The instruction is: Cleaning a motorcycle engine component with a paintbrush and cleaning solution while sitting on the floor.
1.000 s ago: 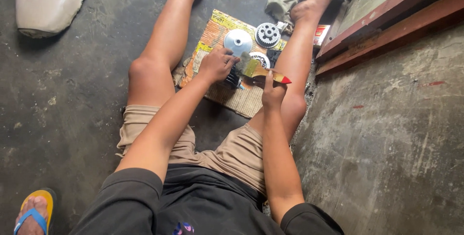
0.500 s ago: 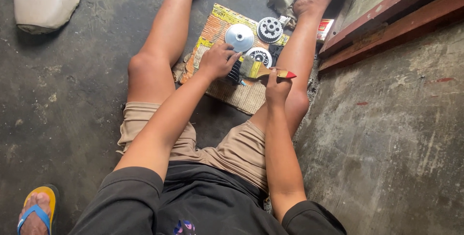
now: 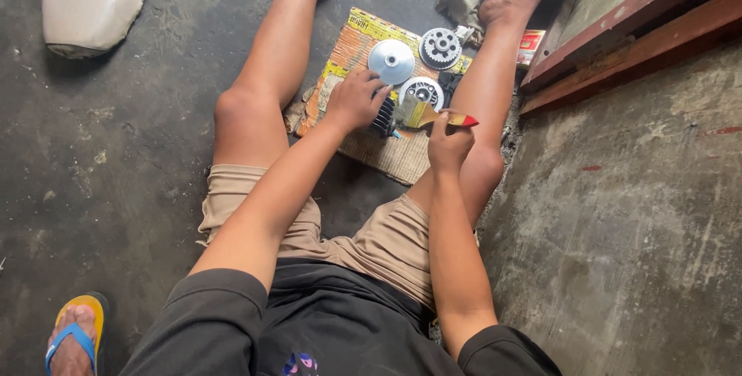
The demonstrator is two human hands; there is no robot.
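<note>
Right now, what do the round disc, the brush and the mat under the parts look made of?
Round disc: likely metal, smooth pale-grey sheen. Brush in the right hand: handle looks wooden with a red tip; bristles pale, material unclear. Mat: flattened cardboard, brown with a printed side.

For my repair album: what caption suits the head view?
Seated person's left hand steadies a dark ribbed part while right hand holds a paintbrush.

- Flattened printed carton (image 3: 352,55): lies on the concrete floor between the person's legs, roughly rectangular, set at an angle. Printed face is orange with a yellow border band along the upper edge; the near portion shows plain brown cardboard. Metal parts rest on it.
- Small red package (image 3: 530,44): lies flat just beyond the right leg, beside the wooden step. Rectangular, red with a pale patch.
</note>
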